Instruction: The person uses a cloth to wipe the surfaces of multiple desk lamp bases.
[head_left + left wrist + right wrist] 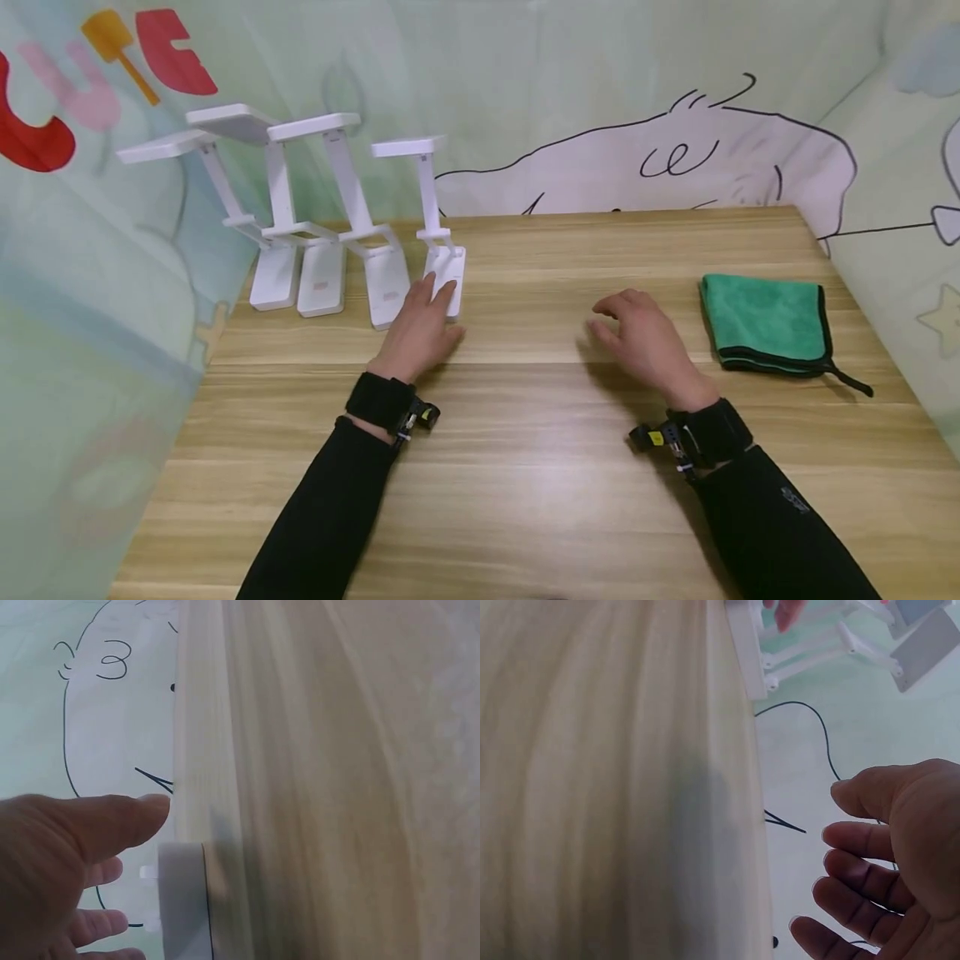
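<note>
Four white folding stands, like phone or tablet stands, are lined up at the back left of the table. My left hand (pixel 420 333) is at the rightmost stand (pixel 447 265), its fingers reaching over the front of the base. In the left wrist view the thumb is extended beside the white base (pixel 184 900), and the fingers are apart. Just left of that hand is the neighbouring stand (pixel 386 287). My right hand (pixel 648 342) hovers over the tabletop with nothing in it. Seen from the right wrist, its fingers (pixel 859 879) are loosely bent.
Further left are two more stands (pixel 273 275) (pixel 322 279), whose upper plates overlap. A folded green cloth (pixel 768 321) with black edging and a loop lies right of my right hand. Printed fabric (pixel 570 75) hangs behind and beside the wooden table (pixel 525 483).
</note>
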### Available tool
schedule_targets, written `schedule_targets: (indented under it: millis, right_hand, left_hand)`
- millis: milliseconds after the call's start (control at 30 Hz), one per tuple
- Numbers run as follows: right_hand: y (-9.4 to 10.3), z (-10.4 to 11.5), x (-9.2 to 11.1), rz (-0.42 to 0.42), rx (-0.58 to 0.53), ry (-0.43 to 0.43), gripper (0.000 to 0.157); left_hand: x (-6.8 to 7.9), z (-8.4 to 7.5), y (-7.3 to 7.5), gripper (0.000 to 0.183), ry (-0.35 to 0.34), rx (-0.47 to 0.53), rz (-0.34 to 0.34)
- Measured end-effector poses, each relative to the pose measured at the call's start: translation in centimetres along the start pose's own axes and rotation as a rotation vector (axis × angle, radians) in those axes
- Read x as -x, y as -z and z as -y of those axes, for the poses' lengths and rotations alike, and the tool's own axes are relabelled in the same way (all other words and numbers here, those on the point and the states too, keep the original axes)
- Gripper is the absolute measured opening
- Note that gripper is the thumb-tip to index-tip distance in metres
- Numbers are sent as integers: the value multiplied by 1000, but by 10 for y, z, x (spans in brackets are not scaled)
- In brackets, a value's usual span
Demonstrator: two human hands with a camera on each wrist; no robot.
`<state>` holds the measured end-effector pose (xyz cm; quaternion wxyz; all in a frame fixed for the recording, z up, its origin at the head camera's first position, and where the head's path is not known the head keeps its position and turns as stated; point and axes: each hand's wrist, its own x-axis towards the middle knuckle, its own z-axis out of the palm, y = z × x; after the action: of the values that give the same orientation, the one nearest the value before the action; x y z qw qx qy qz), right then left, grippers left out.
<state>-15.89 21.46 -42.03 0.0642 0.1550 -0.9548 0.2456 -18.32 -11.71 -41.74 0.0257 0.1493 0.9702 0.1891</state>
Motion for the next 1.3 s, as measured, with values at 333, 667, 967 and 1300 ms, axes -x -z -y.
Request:
schedule_targets:
  millis: [333,667,967,1300]
  right_hand:
    - [-8,0,1,14,10,-5,31]
    - [-5,-9,3,-4,-3,-63,33]
    - [-6,-10,3,21,-16,-72,33]
    - [-8,-10,2,32,-23,-63,32]
  left_hand:
    - [-13,0,-7,73,-28,-94,6]
    - [-19,-4,-7,61,-36,-185,55]
    - [-20,-8,-9,46,-83,-226,110]
    - [-18,-18,-18,46,-126,-262,110]
